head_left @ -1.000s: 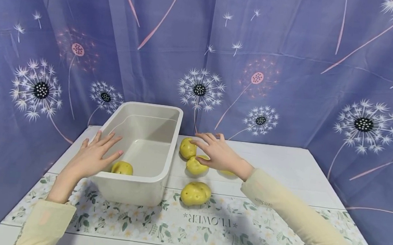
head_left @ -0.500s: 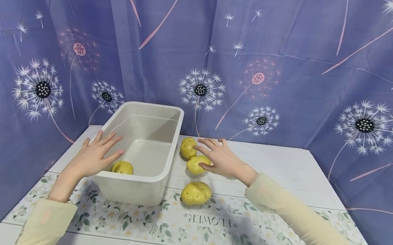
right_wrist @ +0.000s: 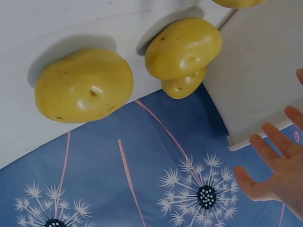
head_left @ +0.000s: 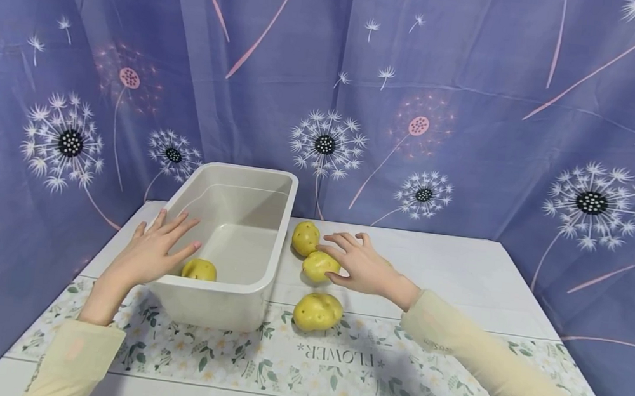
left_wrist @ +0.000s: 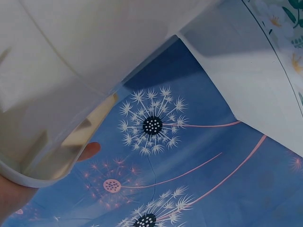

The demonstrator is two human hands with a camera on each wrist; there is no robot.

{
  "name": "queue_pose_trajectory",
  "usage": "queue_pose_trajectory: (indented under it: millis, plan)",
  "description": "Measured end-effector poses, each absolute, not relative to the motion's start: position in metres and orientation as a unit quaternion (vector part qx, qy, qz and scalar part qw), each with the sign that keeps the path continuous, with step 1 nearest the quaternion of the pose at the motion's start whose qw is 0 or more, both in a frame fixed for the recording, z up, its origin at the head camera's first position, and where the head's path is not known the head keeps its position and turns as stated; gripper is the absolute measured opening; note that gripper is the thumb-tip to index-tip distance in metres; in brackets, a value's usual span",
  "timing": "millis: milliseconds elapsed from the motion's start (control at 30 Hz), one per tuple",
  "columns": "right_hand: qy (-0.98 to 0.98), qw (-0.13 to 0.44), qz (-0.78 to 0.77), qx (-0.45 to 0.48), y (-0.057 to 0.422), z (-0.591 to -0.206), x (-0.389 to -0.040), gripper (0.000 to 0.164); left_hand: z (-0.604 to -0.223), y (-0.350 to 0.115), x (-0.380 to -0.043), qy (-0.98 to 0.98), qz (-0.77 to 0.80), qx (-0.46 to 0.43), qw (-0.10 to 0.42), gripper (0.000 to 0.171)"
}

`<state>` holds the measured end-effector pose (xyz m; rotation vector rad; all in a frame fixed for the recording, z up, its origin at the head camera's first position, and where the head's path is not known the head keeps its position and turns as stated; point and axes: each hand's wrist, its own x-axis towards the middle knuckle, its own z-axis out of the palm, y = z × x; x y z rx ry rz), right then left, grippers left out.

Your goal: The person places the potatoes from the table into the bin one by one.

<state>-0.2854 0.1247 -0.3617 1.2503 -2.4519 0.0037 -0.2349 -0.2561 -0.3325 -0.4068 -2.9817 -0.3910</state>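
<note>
A pale grey tub (head_left: 280, 245) stands left of centre with one yellow potato (head_left: 199, 269) inside at its near end. My left hand (head_left: 145, 255) lies over the tub's near left rim, fingers spread and straight. My right hand (head_left: 365, 266), fingers spread and slightly bent, hovers over the table with nothing in it. Its fingertips overlap a potato (head_left: 320, 267) in the head view. Another potato (head_left: 306, 238) sits just behind that one, and a third (head_left: 318, 311) lies nearer me. In the right wrist view, a further potato (right_wrist: 85, 85), covered by this hand in the head view, shows.
The white table (head_left: 438, 260) carries a floral strip (head_left: 255, 364) with lettering along its front. A blue dandelion-print curtain (head_left: 475, 111) closes off the back and both sides. The tub's right wall stands close beside the potatoes.
My right hand has drifted slightly right, showing more of the two potatoes at its fingertips and covering the one under it. My left hand has stayed at the tub's rim.
</note>
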Motion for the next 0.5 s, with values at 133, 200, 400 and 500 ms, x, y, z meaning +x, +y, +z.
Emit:
queue_pose_trajectory:
  millis: [133, 200, 400, 500]
  plan:
    - [-0.876, 0.190, -0.001, 0.444, 0.127, -0.366, -0.285, 0.052, -0.333, -0.257, -0.235, -0.981, -0.128, -0.132, 0.054, 0.063]
    - [-0.877, 0.190, -0.006, 0.441, 0.128, -0.369, -0.284, 0.052, -0.333, -0.257, -0.236, -0.982, -0.127, -0.131, 0.054, 0.064]
    - [-0.875, 0.191, -0.016, 0.445, 0.129, -0.376, -0.280, 0.051, -0.334, -0.257, -0.236, -0.982, -0.127, -0.131, 0.054, 0.064]
    - [-0.875, 0.184, -0.006, 0.447, 0.128, -0.380, -0.277, 0.050, -0.334, -0.257, -0.236, -0.981, -0.129, -0.131, 0.054, 0.064]
